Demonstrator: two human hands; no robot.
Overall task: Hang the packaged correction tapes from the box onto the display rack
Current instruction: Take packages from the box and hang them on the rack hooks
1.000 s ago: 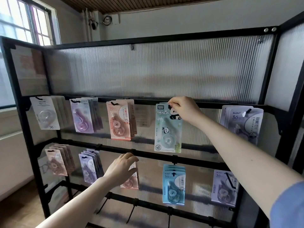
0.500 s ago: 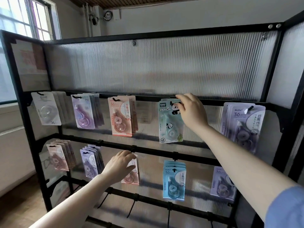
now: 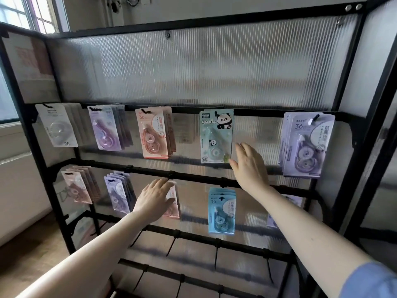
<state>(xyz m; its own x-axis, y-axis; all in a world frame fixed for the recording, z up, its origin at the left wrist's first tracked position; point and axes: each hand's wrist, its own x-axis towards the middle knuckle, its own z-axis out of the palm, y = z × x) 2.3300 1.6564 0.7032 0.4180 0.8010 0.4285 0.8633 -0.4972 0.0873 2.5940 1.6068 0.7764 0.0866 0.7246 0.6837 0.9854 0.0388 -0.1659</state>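
Now hanging from the top rail of the black display rack, a mint-green panda correction tape pack sits between the pink packs and the lilac packs. The right hand hovers just beside the pack's lower right corner, fingers loosely spread and holding nothing. The left hand rests with relaxed, extended fingers against a pink pack on the middle rail.
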